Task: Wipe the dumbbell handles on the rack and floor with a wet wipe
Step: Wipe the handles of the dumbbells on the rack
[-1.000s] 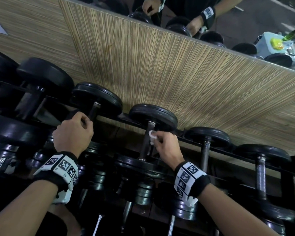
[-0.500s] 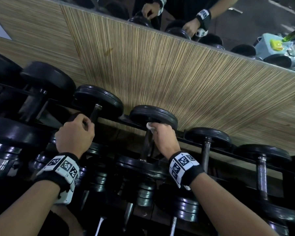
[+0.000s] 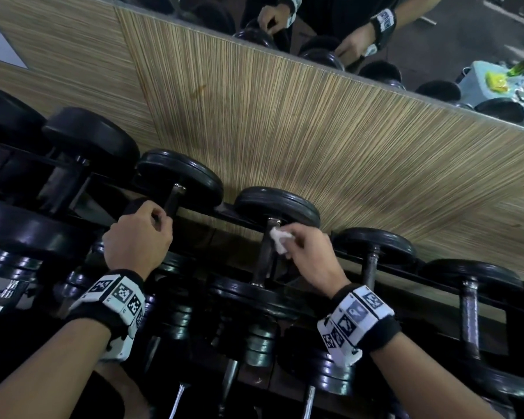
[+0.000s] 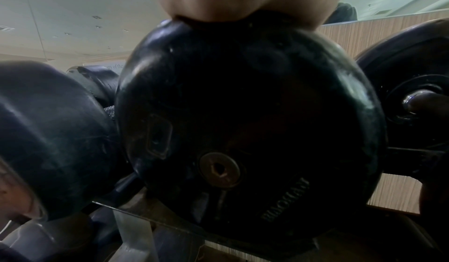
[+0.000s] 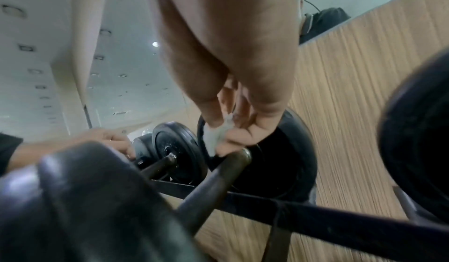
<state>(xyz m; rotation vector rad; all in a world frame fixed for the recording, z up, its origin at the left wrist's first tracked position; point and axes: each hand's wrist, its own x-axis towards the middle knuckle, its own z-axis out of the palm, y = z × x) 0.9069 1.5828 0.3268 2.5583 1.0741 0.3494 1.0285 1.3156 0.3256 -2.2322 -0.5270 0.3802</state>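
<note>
Black dumbbells lie in a row on a dark rack [image 3: 375, 267] against a wood-grain wall. My right hand [image 3: 307, 249] pinches a crumpled white wet wipe [image 3: 280, 239] against the far end of one dumbbell's metal handle [image 3: 265, 255], just below its far plate [image 3: 277, 205]. In the right wrist view the wet wipe [image 5: 216, 135] sits bunched between thumb and fingers at the handle [image 5: 213, 177] top. My left hand [image 3: 139, 237] is curled round the handle [image 3: 173, 201] of the neighbouring dumbbell to the left. In the left wrist view that dumbbell's near plate [image 4: 243, 122] fills the frame.
More dumbbells [image 3: 372, 261] stand to the right on the top tier, and bigger ones [image 3: 88, 137] to the left. A lower tier [image 3: 254, 337] of dumbbells lies beneath my wrists. A mirror [image 3: 406, 34] above the wall panel reflects my hands and a table with items.
My right hand slid the wipe up the handle to its far end, then shifted to the handle's right side so the wipe shows. The left hand kept its grip.
</note>
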